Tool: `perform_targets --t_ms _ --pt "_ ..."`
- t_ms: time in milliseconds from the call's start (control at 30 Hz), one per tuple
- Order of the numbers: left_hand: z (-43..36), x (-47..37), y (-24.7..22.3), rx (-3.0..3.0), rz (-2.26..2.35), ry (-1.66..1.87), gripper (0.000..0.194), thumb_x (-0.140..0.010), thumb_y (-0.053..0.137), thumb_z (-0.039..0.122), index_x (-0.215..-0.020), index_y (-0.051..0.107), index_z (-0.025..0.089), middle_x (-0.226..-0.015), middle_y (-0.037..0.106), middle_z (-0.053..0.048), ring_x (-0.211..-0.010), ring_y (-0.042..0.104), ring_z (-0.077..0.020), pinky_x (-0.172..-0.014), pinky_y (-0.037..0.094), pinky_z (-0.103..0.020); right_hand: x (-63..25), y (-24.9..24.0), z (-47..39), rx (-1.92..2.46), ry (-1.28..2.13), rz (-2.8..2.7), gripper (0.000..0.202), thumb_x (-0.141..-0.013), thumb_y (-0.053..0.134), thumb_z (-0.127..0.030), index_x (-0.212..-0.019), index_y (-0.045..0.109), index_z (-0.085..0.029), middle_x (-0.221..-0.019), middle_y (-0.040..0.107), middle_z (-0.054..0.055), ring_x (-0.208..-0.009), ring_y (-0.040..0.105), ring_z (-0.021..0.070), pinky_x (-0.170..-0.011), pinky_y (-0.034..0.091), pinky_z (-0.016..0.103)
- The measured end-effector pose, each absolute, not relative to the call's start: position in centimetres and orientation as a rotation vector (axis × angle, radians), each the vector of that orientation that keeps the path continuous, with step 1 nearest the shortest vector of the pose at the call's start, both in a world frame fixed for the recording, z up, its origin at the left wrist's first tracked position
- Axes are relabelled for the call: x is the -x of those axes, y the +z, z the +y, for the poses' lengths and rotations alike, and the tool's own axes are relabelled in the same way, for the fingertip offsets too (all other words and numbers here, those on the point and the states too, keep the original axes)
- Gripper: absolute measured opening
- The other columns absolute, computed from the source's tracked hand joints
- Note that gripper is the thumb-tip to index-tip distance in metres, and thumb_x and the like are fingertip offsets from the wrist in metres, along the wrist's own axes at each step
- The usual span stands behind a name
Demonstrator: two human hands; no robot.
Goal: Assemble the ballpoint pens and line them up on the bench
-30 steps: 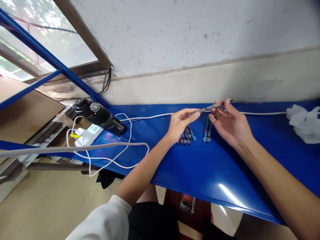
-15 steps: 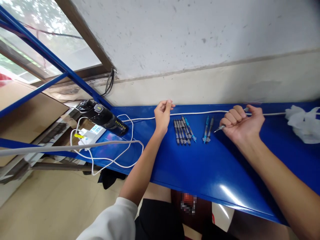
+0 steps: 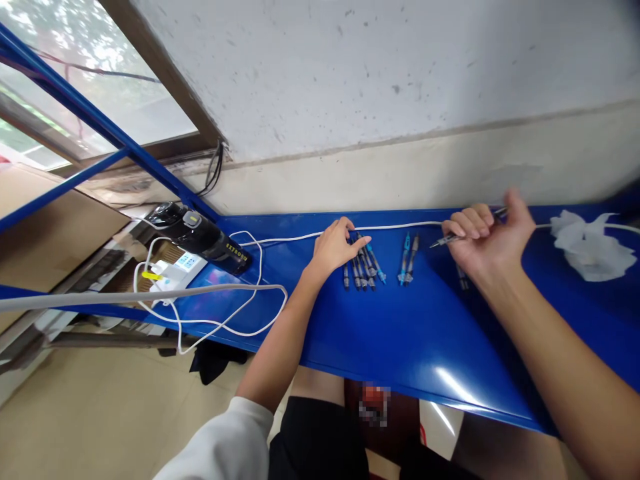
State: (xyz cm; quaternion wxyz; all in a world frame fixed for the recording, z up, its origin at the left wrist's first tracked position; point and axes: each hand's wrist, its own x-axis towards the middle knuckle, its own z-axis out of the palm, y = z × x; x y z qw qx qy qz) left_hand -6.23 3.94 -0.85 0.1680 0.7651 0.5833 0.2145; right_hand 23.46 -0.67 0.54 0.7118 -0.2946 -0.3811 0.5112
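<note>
My left hand [image 3: 336, 247] reaches over the upper ends of a row of pens [image 3: 367, 272], thumb and fingers spread apart. Those pens are mostly grey and clear, with a blue one at the right side of the row. My right hand [image 3: 487, 243] is raised with its fingers curled around a grey pen [image 3: 443, 241], whose tip points left; the thumb is lifted and blurred. A blue pen [image 3: 404, 259] and a grey pen [image 3: 413, 258] lie side by side between my hands. Below my right hand, another dark pen [image 3: 463, 277] is partly hidden.
A blue shelf top [image 3: 380, 333] runs along the wall. On its left are a black bottle [image 3: 200, 233], a white power strip [image 3: 175, 273] and a looped white cable [image 3: 220, 325]. A crumpled white plastic bag [image 3: 590, 247] sits at the right.
My left hand has moved down and right onto the row of pens, its fingers spreading. My right thumb has lifted, while the pen stays in that hand. The view has shifted slightly.
</note>
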Motion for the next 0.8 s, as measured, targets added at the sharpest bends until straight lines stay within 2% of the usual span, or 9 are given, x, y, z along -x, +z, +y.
perform_targets --t_ms 67,133,200,267,367,467,567,667,800 --pt "3.7 6.0 -0.8 -2.210 1.663 0.577 0.041 -0.094 0.076 0.061 -0.112 0.062 0.027 -0.116 0.074 -0.006 -0.108 0.069 -0.0263 -0.082 0.048 -0.035 -24.0 1.2 -0.8 0.684 1.132 -0.793 0.047 -0.093 0.072 -0.053 -0.063 0.044 -0.030 -0.058 0.033 -0.003 -0.059 0.038 0.0173 -0.064 0.044 0.040" --pt "3.5 5.9 -0.7 -2.237 1.649 0.565 0.038 -0.096 0.074 0.060 -0.112 0.061 0.027 -0.117 0.073 -0.007 -0.111 0.069 -0.0273 -0.085 0.048 -0.036 -24.5 1.6 -1.5 0.731 1.075 -0.757 0.038 -0.096 0.067 -0.058 -0.073 0.057 -0.029 -0.065 0.046 0.000 -0.067 0.049 0.0199 -0.070 0.049 0.041" --pt "3.4 5.9 -0.8 -2.256 1.627 0.570 0.037 -0.098 0.072 0.060 -0.112 0.061 0.027 -0.118 0.072 -0.007 -0.113 0.068 -0.0282 -0.088 0.049 -0.037 -25.2 1.2 -2.9 0.836 0.939 -0.782 0.039 -0.099 0.061 -0.065 -0.086 0.068 -0.029 -0.063 0.047 0.000 -0.063 0.048 0.0203 -0.066 0.048 0.041" --pt "3.3 5.9 -0.8 -2.270 1.613 0.581 0.037 -0.099 0.070 0.060 -0.113 0.061 0.027 -0.121 0.072 -0.008 -0.115 0.068 -0.0293 -0.090 0.050 -0.038 -25.9 0.1 -5.0 1.032 0.748 -0.904 0.033 -0.099 0.067 -0.061 -0.098 0.075 -0.028 -0.062 0.048 -0.001 -0.060 0.047 0.0205 -0.066 0.048 0.041" --pt "3.3 6.0 -0.7 -2.284 1.616 0.583 0.032 -0.103 0.066 0.056 -0.114 0.062 0.026 -0.124 0.071 -0.010 -0.116 0.069 -0.0297 -0.091 0.050 -0.039 -27.1 -2.2 -8.3 1.456 0.340 -1.362 0.045 -0.103 0.064 -0.057 -0.132 0.075 -0.025 -0.101 0.075 0.011 -0.089 0.068 0.0288 -0.082 0.053 0.046" --pt "3.3 6.2 -0.4 -2.275 1.642 0.558 0.026 -0.105 0.064 0.049 -0.116 0.062 0.026 -0.126 0.070 -0.011 -0.116 0.069 -0.0282 -0.093 0.051 -0.038 -27.2 -4.1 -10.7 1.712 -0.024 -1.814 0.059 -0.105 0.052 -0.062 -0.142 0.070 -0.020 -0.126 0.071 0.020 -0.116 0.064 0.0385 -0.100 0.051 0.056" --pt "3.4 6.6 -0.2 -2.261 1.643 0.535 0.026 -0.105 0.064 0.047 -0.118 0.063 0.025 -0.127 0.071 -0.012 -0.115 0.070 -0.0277 -0.093 0.052 -0.037 -25.9 -4.9 -11.7 1.879 -0.220 -1.950 0.069 -0.104 0.050 -0.068 -0.148 0.065 -0.018 -0.141 0.062 0.023 -0.123 0.058 0.0440 -0.099 0.050 0.061" --pt "3.6 7.1 0.1 -2.257 1.636 0.507 0.029 -0.104 0.064 0.049 -0.119 0.064 0.024 -0.125 0.073 -0.012 -0.114 0.070 -0.0282 -0.093 0.052 -0.037 -24.2 -4.7 -12.0 1.886 -0.258 -2.000 0.069 -0.105 0.047 -0.067 -0.153 0.061 -0.019 -0.142 0.060 0.023 -0.123 0.057 0.0430 -0.097 0.051 0.059" --pt "3.6 7.3 0.4 -2.269 1.638 0.449 0.029 -0.103 0.065 0.049 -0.117 0.066 0.023 -0.124 0.075 -0.013 -0.112 0.072 -0.0289 -0.092 0.053 -0.038 -23.4 -4.4 -12.1 1.871 -0.290 -1.981 0.060 -0.108 0.044 -0.060 -0.144 0.067 -0.017 -0.137 0.061 0.022 -0.117 0.058 0.0404 -0.093 0.052 0.056"
